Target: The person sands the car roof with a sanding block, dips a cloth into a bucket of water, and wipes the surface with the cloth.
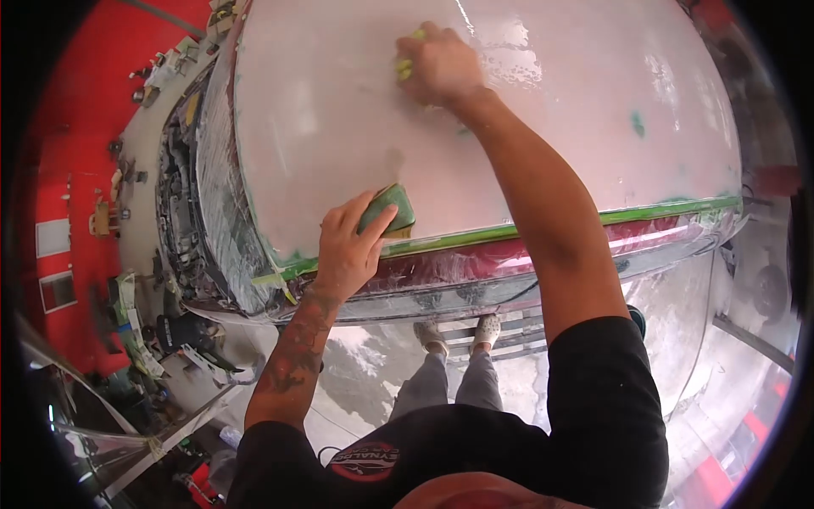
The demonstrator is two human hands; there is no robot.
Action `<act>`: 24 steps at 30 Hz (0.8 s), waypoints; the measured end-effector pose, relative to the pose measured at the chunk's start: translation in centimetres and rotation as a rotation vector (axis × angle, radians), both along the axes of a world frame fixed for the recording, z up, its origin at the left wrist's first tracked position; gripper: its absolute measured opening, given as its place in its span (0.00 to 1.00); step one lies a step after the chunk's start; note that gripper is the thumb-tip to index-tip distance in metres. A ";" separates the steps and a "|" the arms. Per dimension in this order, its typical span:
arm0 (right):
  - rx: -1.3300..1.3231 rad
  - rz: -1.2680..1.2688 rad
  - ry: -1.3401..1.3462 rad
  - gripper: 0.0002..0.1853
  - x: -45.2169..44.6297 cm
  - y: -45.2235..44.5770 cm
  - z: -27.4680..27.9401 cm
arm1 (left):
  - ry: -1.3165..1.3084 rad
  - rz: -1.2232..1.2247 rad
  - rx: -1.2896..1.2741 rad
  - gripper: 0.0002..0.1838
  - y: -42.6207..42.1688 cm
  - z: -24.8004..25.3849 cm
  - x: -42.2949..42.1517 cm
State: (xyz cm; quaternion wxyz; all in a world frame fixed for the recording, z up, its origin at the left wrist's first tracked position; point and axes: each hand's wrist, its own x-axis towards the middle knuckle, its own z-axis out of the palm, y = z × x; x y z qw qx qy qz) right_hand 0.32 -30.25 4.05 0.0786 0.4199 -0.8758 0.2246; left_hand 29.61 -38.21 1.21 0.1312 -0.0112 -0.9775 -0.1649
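Near the front edge of a wet, pale car panel (322,110), my left hand (350,237) holds a green block (387,210) with its fingers over the top. Farther up the same panel, my right hand (441,66) is closed around a yellow-green sponge or cloth (405,68), mostly hidden by the fingers. Water streaks and droplets shine beside my right hand. Green tape (483,235) runs along the panel's near edge, above a dark red body section (432,265) under clear film.
Plastic film (222,187) covers the panel's left side, beside exposed dark car parts (180,195). Clutter and metal bars lie at the lower left, below a red wall (72,170). My feet are on a slatted platform (526,331).
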 end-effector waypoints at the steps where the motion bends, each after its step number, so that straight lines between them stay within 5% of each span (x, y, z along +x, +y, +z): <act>1: -0.052 -0.096 0.033 0.21 -0.7 1.1 -0.9 | 0.002 0.021 -0.026 0.27 -0.4 0.0 -0.9; 6: -0.154 -0.531 0.291 0.22 -6.5 12.8 -3.4 | 0.219 0.111 -0.114 0.22 -8.3 -0.3 -14.5; 10: -0.322 -0.412 -0.029 0.20 -6.9 15.7 -0.5 | 0.192 0.195 0.016 0.21 -7.9 0.0 -18.0; 15: -0.580 -0.482 -0.164 0.19 -8.6 16.5 1.8 | -0.018 -0.050 -0.085 0.21 2.4 -0.1 -1.4; 18: -0.664 -0.554 -0.162 0.19 -9.2 17.6 1.7 | -0.054 -0.079 -0.082 0.20 1.5 0.7 -5.7; 21: -0.786 -0.591 -0.205 0.19 -9.7 18.8 2.1 | 0.073 -0.086 -0.126 0.22 -1.4 1.4 -19.3; 24: -0.880 -0.600 -0.255 0.18 -9.7 20.3 2.4 | 0.067 -0.013 0.058 0.24 -0.2 2.3 -25.2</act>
